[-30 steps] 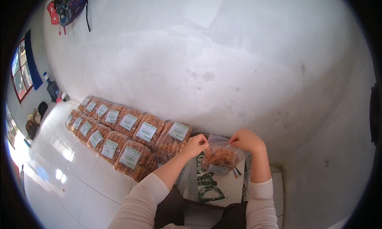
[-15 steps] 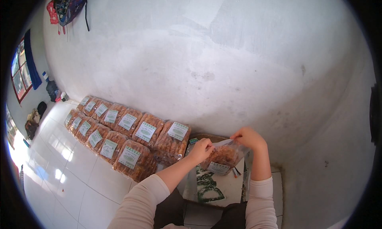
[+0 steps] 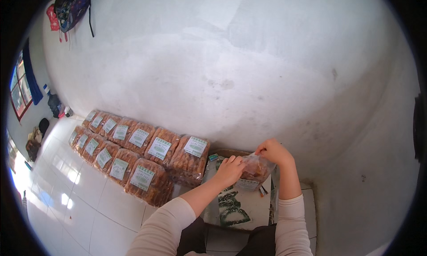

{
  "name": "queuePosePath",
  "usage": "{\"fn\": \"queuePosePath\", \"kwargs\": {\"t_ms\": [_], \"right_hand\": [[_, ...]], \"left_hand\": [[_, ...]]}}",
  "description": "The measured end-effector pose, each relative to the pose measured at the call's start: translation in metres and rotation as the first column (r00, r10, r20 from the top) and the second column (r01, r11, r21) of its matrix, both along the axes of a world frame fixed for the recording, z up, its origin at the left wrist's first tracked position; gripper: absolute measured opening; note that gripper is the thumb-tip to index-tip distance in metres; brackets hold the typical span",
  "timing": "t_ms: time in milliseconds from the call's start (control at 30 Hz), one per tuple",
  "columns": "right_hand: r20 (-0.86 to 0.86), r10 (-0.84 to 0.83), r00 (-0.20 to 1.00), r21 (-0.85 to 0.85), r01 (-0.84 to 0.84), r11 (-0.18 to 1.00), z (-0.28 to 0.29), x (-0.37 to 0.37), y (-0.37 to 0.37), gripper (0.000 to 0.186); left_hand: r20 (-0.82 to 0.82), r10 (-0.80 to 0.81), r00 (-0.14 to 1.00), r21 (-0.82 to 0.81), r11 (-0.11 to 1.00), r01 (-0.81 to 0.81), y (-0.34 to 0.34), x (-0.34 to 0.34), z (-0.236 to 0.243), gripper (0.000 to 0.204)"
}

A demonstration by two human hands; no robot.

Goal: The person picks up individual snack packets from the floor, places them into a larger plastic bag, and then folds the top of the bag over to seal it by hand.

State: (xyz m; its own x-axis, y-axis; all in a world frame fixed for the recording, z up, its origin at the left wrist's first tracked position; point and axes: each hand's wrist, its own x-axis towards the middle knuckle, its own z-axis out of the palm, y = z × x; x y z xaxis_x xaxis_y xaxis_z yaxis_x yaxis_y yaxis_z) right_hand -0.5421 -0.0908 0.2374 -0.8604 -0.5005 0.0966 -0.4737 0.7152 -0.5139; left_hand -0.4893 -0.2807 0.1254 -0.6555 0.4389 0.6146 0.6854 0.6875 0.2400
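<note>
A clear plastic bag of brown, fried-looking snacks (image 3: 254, 172), with a pale green-and-white label on its front, sits on a low board-topped surface (image 3: 214, 211). At its top right corner, the fingers of my right hand (image 3: 274, 152) pinch the plastic. My left hand (image 3: 230, 170) is on the bag's upper left side, its fingers curled at the plastic edge; the fingertips are partly hidden. The bag's mouth lies between both hands, and the plastic looks gathered over the contents. Beside the bag's lower right, thin dark-and-orange pen-like things (image 3: 262, 191) lie on the board.
Two rows of filled, labelled bags (image 3: 142, 178) stand on the white tiled floor (image 3: 102, 207) to the left, along the pale wall (image 3: 267, 78). A small green box (image 3: 214, 157) is at the board's far left corner. A backpack (image 3: 71, 11) hangs at upper left.
My left hand has moved right, closer to my right hand. The bag's top edge, stretched straight between my hands before, now sits lower and folded. The view has shifted slightly.
</note>
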Motion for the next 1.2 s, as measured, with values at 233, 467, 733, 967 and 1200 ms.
{"fn": "queuePosePath", "kwargs": {"t_ms": [233,467,733,967,1200], "right_hand": [[-0.063,0.053,0.997,0.080,-0.048,0.996,0.005,0.007,-0.013,0.018],[-0.061,0.061,0.996,0.099,-0.055,0.994,0.013,0.018,-0.022,0.014],[-0.004,0.064,0.998,0.020,-0.064,0.998,0.009,0.012,-0.023,0.020],[-0.084,-0.010,0.996,-0.004,0.009,1.000,0.002,0.007,-0.025,0.020],[-0.112,-0.047,0.993,-0.018,0.045,0.999,0.004,0.011,-0.029,0.022]], "left_hand": [[0.541,-0.236,0.807,0.448,0.893,-0.039,-0.020,-0.027,0.011,0.012],[0.653,-0.389,0.650,0.546,0.836,-0.048,-0.030,-0.032,0.028,0.030],[0.351,0.003,0.936,0.084,0.996,-0.035,-0.037,-0.012,0.028,0.026],[0.347,0.039,0.937,0.190,0.975,-0.111,-0.033,-0.010,0.036,0.011],[0.249,-0.085,0.965,0.198,0.980,0.036,0.000,0.010,0.023,0.012]]}}
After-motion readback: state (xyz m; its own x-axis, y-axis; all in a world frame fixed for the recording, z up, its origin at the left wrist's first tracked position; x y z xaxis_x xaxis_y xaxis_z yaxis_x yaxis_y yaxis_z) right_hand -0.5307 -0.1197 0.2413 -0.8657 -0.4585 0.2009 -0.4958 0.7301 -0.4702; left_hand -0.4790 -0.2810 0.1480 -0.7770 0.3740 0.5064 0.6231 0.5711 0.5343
